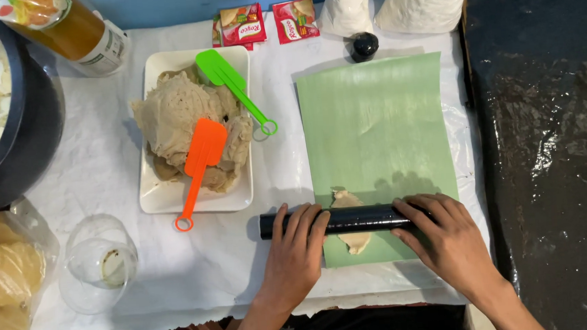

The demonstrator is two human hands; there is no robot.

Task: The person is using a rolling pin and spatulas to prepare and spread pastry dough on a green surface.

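Both the left hand (297, 248) and right hand (440, 234) press flat, fingers open, on a black roller (358, 219); dough (354, 239) lies under it on a green sheet (380, 132).

Two red square sachets (268, 22) at table's far edge; labelled bottle (71, 26), perhaps oil, far left.

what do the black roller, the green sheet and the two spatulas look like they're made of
Roller: smooth, glossy black, likely plastic or a wrapped tube; highlights run along it.
Green sheet: thin, flat, matte, probably plastic or coated paper.
Orange spatula and green spatula: bright, uniform colour, moulded hanging loops, so most likely plastic.
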